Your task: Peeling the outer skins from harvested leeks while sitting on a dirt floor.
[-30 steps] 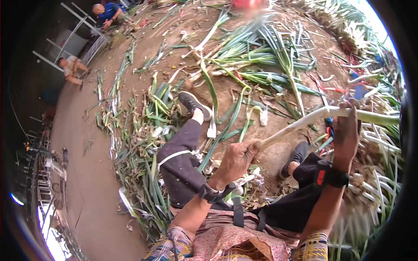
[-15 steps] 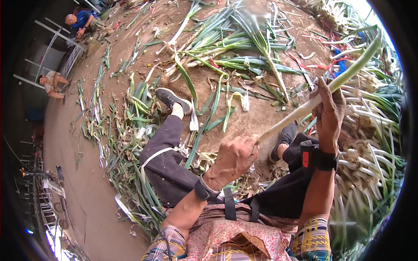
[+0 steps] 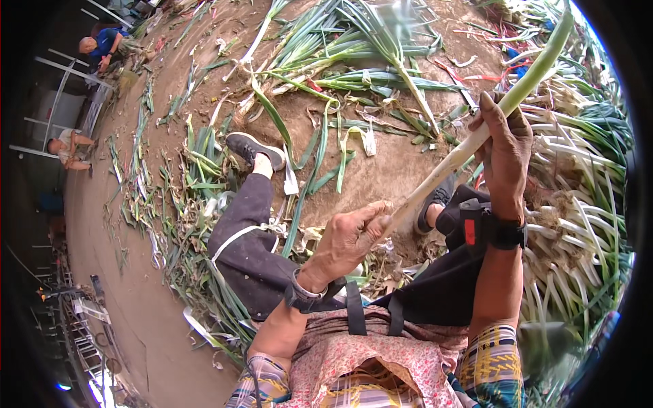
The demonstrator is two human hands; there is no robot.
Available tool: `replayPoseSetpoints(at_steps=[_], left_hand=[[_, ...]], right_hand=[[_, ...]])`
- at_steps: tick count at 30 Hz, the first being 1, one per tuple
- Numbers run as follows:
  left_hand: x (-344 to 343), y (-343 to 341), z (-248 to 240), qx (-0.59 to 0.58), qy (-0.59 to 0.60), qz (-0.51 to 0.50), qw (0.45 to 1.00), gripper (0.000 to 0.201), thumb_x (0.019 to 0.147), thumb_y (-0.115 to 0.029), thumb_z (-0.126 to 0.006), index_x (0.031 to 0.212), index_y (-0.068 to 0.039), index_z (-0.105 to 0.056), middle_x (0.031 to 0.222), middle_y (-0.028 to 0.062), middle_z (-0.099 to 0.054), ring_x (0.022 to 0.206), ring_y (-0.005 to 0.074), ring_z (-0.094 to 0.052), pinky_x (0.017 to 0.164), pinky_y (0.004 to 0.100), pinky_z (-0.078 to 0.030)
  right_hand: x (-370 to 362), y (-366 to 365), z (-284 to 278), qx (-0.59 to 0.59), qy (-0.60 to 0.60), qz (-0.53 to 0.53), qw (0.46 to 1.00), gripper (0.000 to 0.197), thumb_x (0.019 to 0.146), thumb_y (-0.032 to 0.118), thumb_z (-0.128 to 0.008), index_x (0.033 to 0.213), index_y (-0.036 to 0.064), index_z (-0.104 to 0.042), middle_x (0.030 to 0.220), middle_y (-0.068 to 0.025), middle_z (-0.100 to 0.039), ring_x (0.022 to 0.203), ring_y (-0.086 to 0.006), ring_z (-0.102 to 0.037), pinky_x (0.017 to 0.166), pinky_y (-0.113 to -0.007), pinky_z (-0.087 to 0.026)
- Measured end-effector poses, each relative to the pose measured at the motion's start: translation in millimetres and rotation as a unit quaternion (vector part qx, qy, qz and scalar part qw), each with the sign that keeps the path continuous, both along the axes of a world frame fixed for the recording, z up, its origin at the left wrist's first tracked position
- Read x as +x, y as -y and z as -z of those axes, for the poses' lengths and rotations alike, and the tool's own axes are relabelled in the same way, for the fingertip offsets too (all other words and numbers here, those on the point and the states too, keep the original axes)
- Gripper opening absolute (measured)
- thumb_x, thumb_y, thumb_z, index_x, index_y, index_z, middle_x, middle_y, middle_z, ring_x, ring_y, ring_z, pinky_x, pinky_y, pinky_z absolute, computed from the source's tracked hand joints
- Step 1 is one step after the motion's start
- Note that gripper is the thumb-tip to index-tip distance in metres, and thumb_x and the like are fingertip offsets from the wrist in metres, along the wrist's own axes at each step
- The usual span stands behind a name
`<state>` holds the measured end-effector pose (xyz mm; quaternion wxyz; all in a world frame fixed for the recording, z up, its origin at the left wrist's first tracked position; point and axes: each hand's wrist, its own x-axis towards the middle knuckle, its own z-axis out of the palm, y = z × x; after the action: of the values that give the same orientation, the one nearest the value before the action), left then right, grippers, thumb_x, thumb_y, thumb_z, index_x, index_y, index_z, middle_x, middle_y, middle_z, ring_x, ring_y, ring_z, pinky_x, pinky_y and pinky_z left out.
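A long green onion (image 3: 443, 171) slants up to the right in front of me, its pale shank low and its green top high. My right hand (image 3: 507, 153) is closed round the upper shank, thumb along it. At the lower, root end, my left hand (image 3: 345, 243) pinches the shank between thumb and fingers. Beyond my hands, untrimmed green onions (image 3: 333, 58) lie in a loose heap on the ground. To the right is a large pile of cleaned green onions (image 3: 564, 238), white shanks and roots showing.
Stripped leaves and peelings (image 3: 204, 183) litter the dirt floor (image 3: 115, 272) on the left. My shoe (image 3: 255, 151) rests beside the leaves. Red and blue strips (image 3: 520, 64) lie near the right pile. Two people (image 3: 102, 47) sit far off at the upper left, by metal frames.
My left hand has slid slightly down and left at the root end, its fingers loosened a little. My right hand and the green onion have shifted slightly left. The whole view has shifted slightly.
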<state>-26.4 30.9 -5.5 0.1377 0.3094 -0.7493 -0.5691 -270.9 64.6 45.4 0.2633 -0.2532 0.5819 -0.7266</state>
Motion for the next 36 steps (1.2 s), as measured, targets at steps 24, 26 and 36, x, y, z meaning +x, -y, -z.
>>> replayPoseSetpoints(at_steps=[24,26,36], left_hand=[[-17,-7,-7,-0.178,-0.014,0.026,0.984,0.031,0.086,-0.022,-0.058,0.103,0.003,-0.060,0.076,0.0147,-0.064,0.065,0.0221,-0.063,0.058,0.0305,-0.047],[-16,-8,-10,-0.201,0.008,0.038,0.979,0.031,0.087,-0.023,-0.057,0.102,0.003,-0.060,0.075,0.0139,-0.064,0.064,0.0220,-0.063,0.058,0.0306,-0.047],[-24,-12,-10,-0.107,-0.064,0.019,0.992,0.028,0.087,-0.023,-0.057,0.098,0.002,-0.061,0.064,0.0099,-0.059,0.054,0.0165,-0.058,0.050,0.0285,-0.044]], right_hand=[[8,-1,-4,-0.036,-0.004,-0.043,0.998,0.018,0.082,0.021,-0.068,0.086,0.0051,-0.061,0.062,-0.0024,-0.059,0.043,-0.0021,-0.045,0.037,-0.016,-0.031],[11,-1,-5,-0.033,-0.009,-0.037,0.999,0.018,0.082,0.021,-0.067,0.087,0.0052,-0.061,0.062,-0.0020,-0.059,0.044,-0.0017,-0.045,0.037,-0.016,-0.031],[12,-4,-7,-0.024,-0.021,-0.061,0.998,0.020,0.082,0.022,-0.067,0.089,0.0041,-0.061,0.062,-0.0020,-0.059,0.045,-0.0022,-0.047,0.038,-0.016,-0.033]])
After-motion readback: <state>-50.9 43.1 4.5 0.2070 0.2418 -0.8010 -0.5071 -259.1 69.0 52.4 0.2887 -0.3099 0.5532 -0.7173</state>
